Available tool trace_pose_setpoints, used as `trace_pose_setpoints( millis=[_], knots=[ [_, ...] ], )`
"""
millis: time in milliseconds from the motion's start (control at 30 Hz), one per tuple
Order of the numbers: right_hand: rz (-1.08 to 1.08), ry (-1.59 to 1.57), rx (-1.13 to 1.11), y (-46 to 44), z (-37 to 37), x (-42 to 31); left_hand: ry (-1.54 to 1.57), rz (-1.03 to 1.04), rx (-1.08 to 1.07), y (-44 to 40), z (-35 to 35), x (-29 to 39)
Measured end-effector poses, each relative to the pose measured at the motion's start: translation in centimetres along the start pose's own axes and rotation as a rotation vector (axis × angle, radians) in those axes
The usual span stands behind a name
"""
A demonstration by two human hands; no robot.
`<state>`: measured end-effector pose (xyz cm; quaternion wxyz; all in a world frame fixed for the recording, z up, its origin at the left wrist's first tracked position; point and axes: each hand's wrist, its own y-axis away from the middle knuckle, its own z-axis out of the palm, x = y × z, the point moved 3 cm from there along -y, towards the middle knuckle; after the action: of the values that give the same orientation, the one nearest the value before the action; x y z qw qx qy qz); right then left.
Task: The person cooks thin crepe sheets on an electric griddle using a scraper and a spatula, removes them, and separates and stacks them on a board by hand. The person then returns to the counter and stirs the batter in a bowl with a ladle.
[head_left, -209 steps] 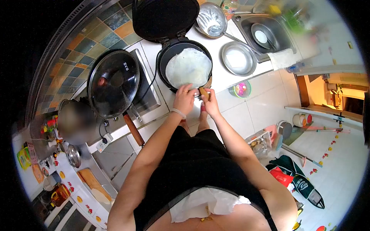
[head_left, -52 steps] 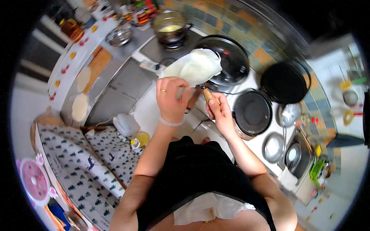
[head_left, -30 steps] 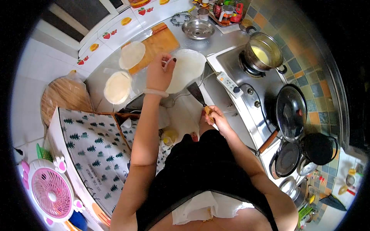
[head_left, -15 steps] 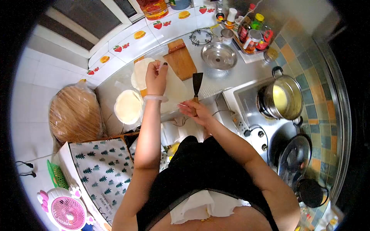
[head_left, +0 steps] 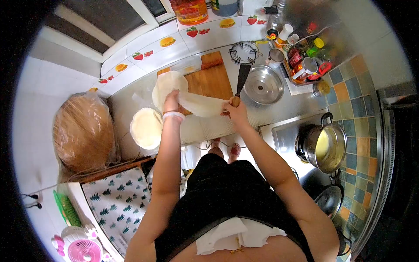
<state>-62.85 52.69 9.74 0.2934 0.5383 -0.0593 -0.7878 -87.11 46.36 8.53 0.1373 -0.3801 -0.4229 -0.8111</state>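
Observation:
A translucent, pale sheet [head_left: 203, 105] is stretched between my two hands over the front of the cutting board. My left hand [head_left: 172, 102] is closed on its left end, close to a stack of thin round dough wrappers [head_left: 168, 84]. The sheet's right end is in the fingers of my right hand [head_left: 237, 114]. That same hand grips the wooden handle of a spatula [head_left: 243, 79], its dark flat blade pointing up and away. Another pile of round dough wrappers [head_left: 146, 128] lies left of my left wrist. Behind the sheet is the wooden cutting board [head_left: 209, 83].
A steel bowl [head_left: 263, 85] and a wire burner ring [head_left: 243, 53] sit at the back right. Bottles and jars fill a rack [head_left: 305, 65]. A pot [head_left: 325, 146] with yellowish contents stands on the stove at right. A bagged round woven item [head_left: 85, 131] leans left.
The sheet has come up off the board and now spans my hands. My left hand moved down toward me; my right hand moved up and rightward with the spatula. The view shifted slightly.

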Motion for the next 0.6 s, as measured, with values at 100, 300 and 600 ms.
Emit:
trace_pose_setpoints(
  millis=[100, 300, 600],
  knots=[
    [-0.105, 0.112, 0.042, -4.5, 0.3, -0.6, -0.012, -0.052, 0.002, -3.6, 0.4, 0.4],
    [-0.241, 0.174, 0.147, -12.0, 2.6, -3.9, -0.021, 0.185, -0.162, -7.2, 6.6, 5.6],
    [-0.353, 0.395, 0.264, -17.9, 0.6, 1.3, -0.194, -0.012, -0.094, -12.8, 5.3, 2.7]
  ],
)
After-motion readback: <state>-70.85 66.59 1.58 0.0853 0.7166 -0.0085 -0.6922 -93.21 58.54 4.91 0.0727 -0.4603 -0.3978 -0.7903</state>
